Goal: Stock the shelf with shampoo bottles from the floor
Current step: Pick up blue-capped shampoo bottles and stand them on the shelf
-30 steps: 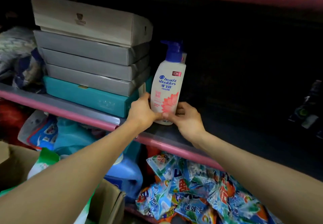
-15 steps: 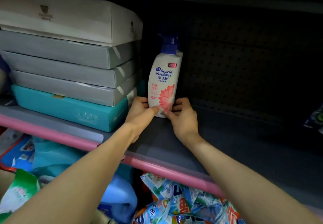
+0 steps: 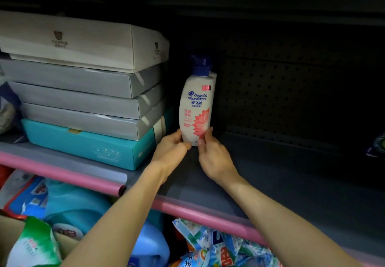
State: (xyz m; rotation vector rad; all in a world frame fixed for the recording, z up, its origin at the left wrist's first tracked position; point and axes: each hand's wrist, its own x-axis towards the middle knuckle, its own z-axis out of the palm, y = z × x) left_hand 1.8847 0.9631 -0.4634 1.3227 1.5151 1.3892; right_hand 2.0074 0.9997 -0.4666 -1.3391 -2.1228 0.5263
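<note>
Both hands out at arm's length, clamped on the foot of one shampoo bottle (image 3: 195, 108). Left hand (image 3: 170, 152) closed against its lower left side, right hand (image 3: 214, 156) pressed to its lower right side, thumb up along the label edge; hands apart from each other, bottle between them.

Head view, centre: bottle upright on the grey shelf (image 3: 270, 183), base down on the board, white body, blue pump cap at 12 o'clock, pink flower print low on the label. Just behind it, at about 1 o'clock, the shoulder of a second white bottle (image 3: 213, 77), mostly hidden.

At 9 o'clock from the bottle, just beside it: stack of flat boxes (image 3: 83, 91) on the same shelf, a teal box (image 3: 87, 143) at the bottom, three grey ones above, a beige one on top. Touching the bottle or not: cannot tell.

At 3 o'clock: dark perforated back panel (image 3: 270, 100), bare board in front of it.

At 6 o'clock, below the pink shelf edge (image 3: 187, 210): heap of detergent packets (image 3: 218, 248). At 7 o'clock: blue jugs (image 3: 79, 206) and a green-and-white bag (image 3: 35, 246) in a cardboard carton.
</note>
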